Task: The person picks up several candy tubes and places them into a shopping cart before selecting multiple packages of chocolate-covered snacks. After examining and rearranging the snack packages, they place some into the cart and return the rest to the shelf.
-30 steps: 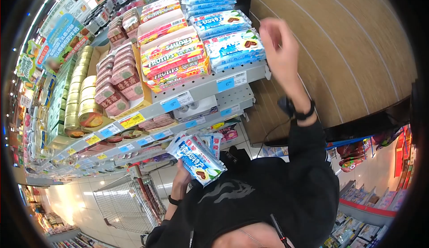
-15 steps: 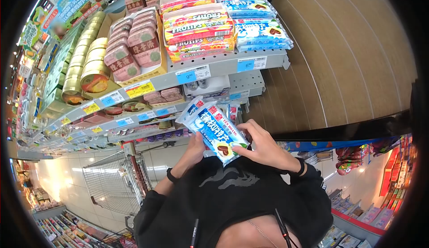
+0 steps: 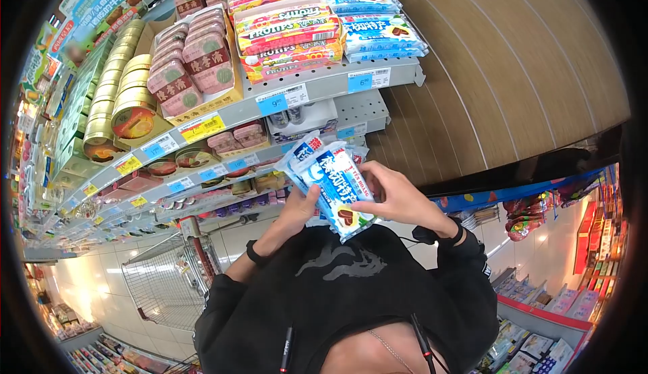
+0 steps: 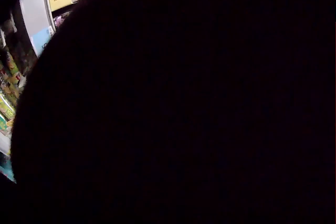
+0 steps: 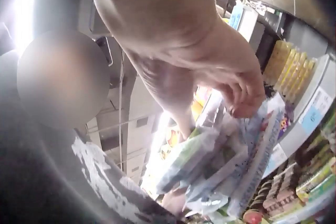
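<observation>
Several blue-and-white candy packets [image 3: 334,188] are bunched in front of the person's chest, the front one showing brown sweets on its lower end. The left hand [image 3: 295,212] grips the bunch from the left, its thumb lying over the front packet. From the other side, the right hand [image 3: 399,197] holds the front packet with thumb and fingers on its right edge. In the right wrist view the right hand [image 5: 226,77] curls over the clear-ended packets [image 5: 215,161]. Dark cloth covers most of the left wrist view, hiding the left hand there.
Matching packets [image 3: 381,33] are stacked at the shelf's right end, beside Frutips boxes [image 3: 287,30], pink tins [image 3: 202,53] and gold tins [image 3: 135,97]. The shelf edge [image 3: 324,84] carries price tags. A wooden panel [image 3: 499,77] stands right; a shopping cart [image 3: 162,273] is lower left.
The right hand has come down from beside the shelf stack to the packets held by the left hand. Over the last half second both hands stay on the bunch, with the front packet turned slightly.
</observation>
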Available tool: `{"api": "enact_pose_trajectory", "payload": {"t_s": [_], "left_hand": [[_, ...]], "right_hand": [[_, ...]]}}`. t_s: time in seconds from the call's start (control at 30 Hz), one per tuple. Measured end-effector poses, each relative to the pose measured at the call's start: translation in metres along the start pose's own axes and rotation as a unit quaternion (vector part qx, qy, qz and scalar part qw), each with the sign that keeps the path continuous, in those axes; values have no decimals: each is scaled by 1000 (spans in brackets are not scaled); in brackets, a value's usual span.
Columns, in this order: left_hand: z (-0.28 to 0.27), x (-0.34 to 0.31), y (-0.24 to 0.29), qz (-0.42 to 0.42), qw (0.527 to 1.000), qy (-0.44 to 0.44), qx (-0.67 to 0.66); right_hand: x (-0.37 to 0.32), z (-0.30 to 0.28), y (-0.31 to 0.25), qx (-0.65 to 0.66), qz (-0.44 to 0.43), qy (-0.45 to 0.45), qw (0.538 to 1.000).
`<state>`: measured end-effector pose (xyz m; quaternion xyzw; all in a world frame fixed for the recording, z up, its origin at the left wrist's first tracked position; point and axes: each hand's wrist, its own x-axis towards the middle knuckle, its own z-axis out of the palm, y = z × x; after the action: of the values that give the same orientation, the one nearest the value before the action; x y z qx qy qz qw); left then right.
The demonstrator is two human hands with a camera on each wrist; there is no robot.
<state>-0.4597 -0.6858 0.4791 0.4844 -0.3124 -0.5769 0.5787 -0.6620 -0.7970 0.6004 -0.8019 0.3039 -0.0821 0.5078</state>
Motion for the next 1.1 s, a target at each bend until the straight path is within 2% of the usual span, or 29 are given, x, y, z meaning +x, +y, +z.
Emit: {"api": "enact_pose_trajectory", "payload": {"t_s": [0.07,0.13,0.2,0.27,0.3,0.33,0.37,0.4,0.47,0.53,0.57,0.63,0.67,0.73,0.8,0.87,0.9,0.93,1.0,1.07,1.1], "left_hand": [[-1,-2,1,13,1000,-9,12],[-13,-4,-11,6,996,-65,55],[-14,-8,-12,19,996,-74,42],[-25,-6,-37,77,995,-54,40],[-26,-7,-32,76,995,-56,40],[-25,-9,-24,19,998,-57,26],[-24,-11,-16,-38,998,-58,13],[-23,-12,-9,-37,997,-60,14],[-20,-12,1,-93,995,-27,-38],[-22,-13,4,-106,992,-13,-61],[-23,-15,7,-117,991,-7,-65],[-28,-19,8,-128,987,7,-92],[-29,-22,11,-136,985,7,-103],[-32,-28,10,-132,982,23,-133],[-36,-33,2,-131,978,64,-146],[-41,-40,1,-132,978,64,-148],[-41,-44,1,-134,976,79,-154],[-41,-47,3,-138,974,95,-153],[-42,-48,1,-128,973,120,-148],[-45,-47,-3,-122,971,126,-163],[-45,-48,-5,-119,969,130,-172]], "right_hand": [[3,14,9,-73,-81,90,990],[3,16,15,-46,-55,78,994],[3,19,22,126,-20,39,991],[1,7,18,110,-25,42,993],[2,-1,14,148,-33,55,987],[2,-12,9,185,-40,67,980],[1,-30,-1,132,-44,80,987],[4,-44,-1,136,-95,124,978],[17,-81,-2,100,-181,239,949],[36,-126,-14,75,-210,313,923],[48,-144,-25,90,-231,319,915],[76,-184,-29,4,-244,313,918],[89,-197,-33,5,-249,313,916],[112,-211,-43,-249,-262,308,880],[134,-218,-43,-247,-276,276,887],[155,-227,-36,-305,-271,199,891],[157,-228,-40,-291,-262,182,902],[158,-228,-44,-292,-266,180,901],[159,-225,-51,-371,-317,174,855],[162,-215,-51,-359,-327,186,854],[163,-211,-50,-329,-316,185,870]]}}
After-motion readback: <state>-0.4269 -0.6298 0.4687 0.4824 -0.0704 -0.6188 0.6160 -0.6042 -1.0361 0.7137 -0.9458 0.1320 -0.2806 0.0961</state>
